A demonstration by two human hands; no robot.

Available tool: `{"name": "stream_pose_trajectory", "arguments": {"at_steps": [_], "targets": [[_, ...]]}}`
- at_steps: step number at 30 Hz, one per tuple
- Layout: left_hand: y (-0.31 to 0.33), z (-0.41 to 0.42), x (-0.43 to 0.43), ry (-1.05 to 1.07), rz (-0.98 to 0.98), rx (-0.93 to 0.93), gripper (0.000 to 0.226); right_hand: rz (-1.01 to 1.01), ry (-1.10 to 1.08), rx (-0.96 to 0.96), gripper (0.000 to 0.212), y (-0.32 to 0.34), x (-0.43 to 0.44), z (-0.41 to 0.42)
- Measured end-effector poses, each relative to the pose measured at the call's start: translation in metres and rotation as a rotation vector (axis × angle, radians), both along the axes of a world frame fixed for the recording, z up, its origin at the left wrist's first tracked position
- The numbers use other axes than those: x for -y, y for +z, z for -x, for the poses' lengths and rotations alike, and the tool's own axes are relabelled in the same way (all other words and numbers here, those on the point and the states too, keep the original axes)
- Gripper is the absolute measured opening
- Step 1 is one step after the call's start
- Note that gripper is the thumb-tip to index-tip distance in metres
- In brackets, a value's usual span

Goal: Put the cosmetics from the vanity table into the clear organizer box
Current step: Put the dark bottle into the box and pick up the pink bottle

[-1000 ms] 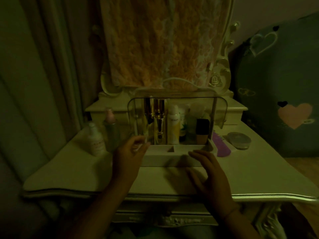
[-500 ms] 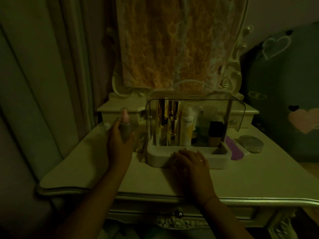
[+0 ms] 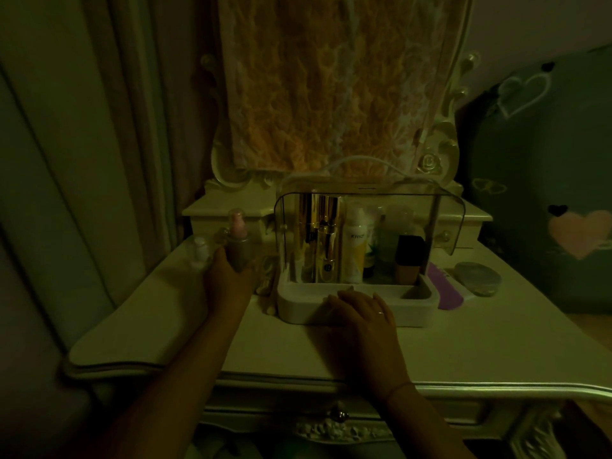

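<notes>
Cosmetics stand upright inside our clear organizer box (image 3: 357, 304) at the back of the tabletop (image 3: 463, 342): gold tubes (image 3: 326, 240), a white bottle (image 3: 355, 246), a dark-capped bottle (image 3: 410, 260). Our right hand (image 3: 361, 313) lies flat and unclenched against the box's white front wall. Left of the box, our left hand (image 3: 228, 276) grasps a pink-capped pump bottle (image 3: 239, 243); a small white bottle (image 3: 199, 251) stands just beyond it. Right of the box lie a purple comb (image 3: 445, 288) and a round compact (image 3: 477, 279).
</notes>
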State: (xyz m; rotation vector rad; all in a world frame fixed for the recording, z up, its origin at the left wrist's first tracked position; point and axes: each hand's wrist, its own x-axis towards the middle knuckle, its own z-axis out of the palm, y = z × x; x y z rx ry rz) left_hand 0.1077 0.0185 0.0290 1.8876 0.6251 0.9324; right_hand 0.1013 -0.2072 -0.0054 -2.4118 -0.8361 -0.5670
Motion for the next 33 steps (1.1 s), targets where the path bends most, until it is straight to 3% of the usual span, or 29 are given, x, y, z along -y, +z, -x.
{"name": "stream_pose_trajectory", "arguments": {"at_steps": [6, 19, 23, 33], "targets": [[-0.009, 0.010, -0.001, -0.025, 0.004, -0.015, 0.040, 0.002, 0.006, -0.008, 0.045, 0.001, 0.001, 0.001], [-0.024, 0.036, -0.004, -0.183, 0.027, -0.109, 0.047, 0.018, 0.001, -0.011, 0.047, -0.001, 0.001, -0.001], [-0.031, 0.044, -0.010, -0.225, 0.143, -0.064, 0.055, -0.002, 0.013, -0.009, 0.047, 0.000, 0.001, 0.000], [-0.026, 0.037, -0.005, -0.322, 0.161, -0.015, 0.064, 0.018, 0.013, -0.019, 0.046, 0.001, 0.002, 0.001]]}}
